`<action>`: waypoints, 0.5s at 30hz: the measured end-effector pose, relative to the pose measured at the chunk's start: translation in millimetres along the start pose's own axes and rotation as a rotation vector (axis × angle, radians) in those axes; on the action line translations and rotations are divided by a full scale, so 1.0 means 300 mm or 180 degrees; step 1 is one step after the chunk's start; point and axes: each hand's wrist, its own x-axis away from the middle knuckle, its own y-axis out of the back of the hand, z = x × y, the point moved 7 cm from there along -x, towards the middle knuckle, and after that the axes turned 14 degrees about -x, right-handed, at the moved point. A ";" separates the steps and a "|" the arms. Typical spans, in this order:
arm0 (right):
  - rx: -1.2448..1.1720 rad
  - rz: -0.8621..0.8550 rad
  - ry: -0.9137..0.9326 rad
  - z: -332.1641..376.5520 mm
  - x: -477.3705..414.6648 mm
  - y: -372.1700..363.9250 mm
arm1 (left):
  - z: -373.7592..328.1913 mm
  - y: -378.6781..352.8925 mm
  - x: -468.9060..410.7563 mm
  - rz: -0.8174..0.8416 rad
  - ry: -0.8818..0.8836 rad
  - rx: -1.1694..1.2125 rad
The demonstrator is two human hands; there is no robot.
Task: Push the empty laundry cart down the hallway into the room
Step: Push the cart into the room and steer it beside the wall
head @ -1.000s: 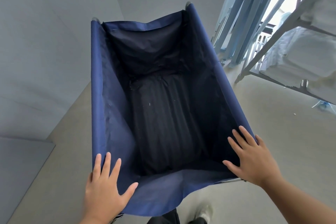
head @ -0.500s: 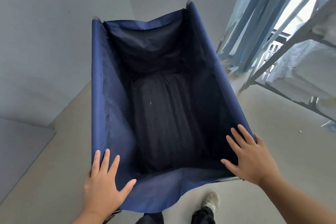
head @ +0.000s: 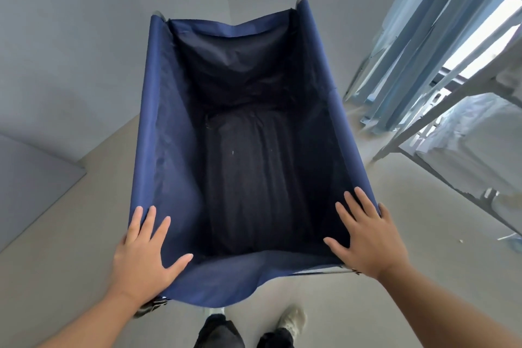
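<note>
Resting flat, fingers spread, left hand (head: 145, 258) and right hand (head: 368, 237) press laundry cart's (head: 158, 121) near corners.

You're in a laundry work bldg: big blue cloth cart (head: 152, 127), metal rack (head: 440, 118) w/ white bundles (head: 477, 150), bare gray walls (head: 70, 37).

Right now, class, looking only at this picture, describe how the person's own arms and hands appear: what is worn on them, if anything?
Both forearms are bare as far as the frame shows; no sleeve reaches them. The left hand and right hand wear no gloves, and no rings, watch or bracelet are visible.
</note>
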 end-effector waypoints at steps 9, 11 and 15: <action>0.0185 0.0000 0.0218 -0.147 -0.071 0.047 | -0.144 0.048 0.011 -0.0008 0.0193 0.0047; 0.0208 0.0027 0.0248 -0.172 -0.085 0.052 | -0.168 0.058 0.010 -0.0002 0.0212 0.0067; 0.0261 -0.0013 0.0298 -0.218 -0.118 0.070 | -0.206 0.073 -0.005 -0.0014 0.0253 0.0052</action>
